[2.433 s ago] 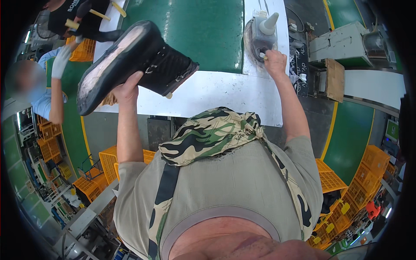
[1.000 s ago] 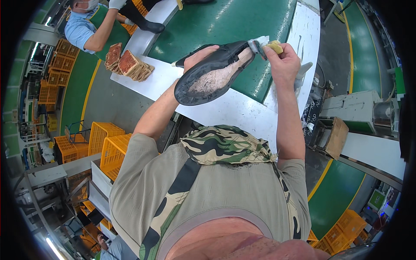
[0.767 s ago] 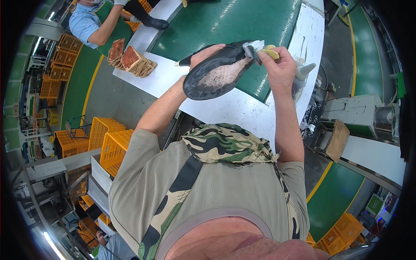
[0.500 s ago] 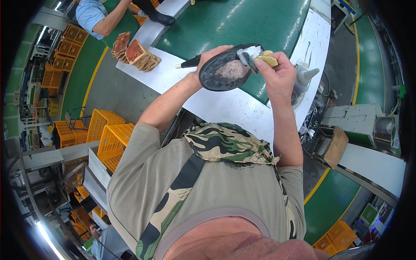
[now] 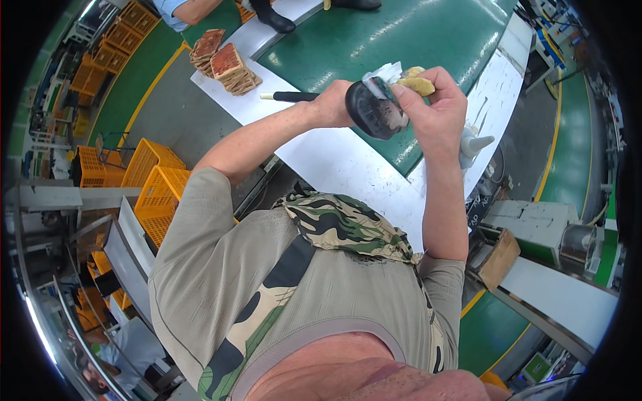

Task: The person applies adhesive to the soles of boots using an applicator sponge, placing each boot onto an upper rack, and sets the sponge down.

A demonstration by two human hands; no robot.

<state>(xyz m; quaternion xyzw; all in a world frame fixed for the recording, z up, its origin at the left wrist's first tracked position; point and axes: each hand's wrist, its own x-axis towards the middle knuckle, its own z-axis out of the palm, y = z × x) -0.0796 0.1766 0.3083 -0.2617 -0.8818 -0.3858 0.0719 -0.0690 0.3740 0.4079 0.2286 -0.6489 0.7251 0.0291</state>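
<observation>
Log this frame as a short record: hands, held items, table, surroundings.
left hand: gripping black boot, toe toward the camera, sole partly in view
right hand: fingers pinching yellow-handled tool
contact: tool's whitish head at the sole, apparently touching
table: white border around green surface
on border, right: container with pale cone spout
on border, left: stacked reddish-brown pads
far left: co-worker's blue sleeve, partly cropped
behind left arm: orange crates

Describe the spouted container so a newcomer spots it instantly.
Find the green surface, then the white strip along its right. There, right of the person's right hand, sits the grey container. Its tapering spout sets it apart from the yellow piece in that hand.
</observation>
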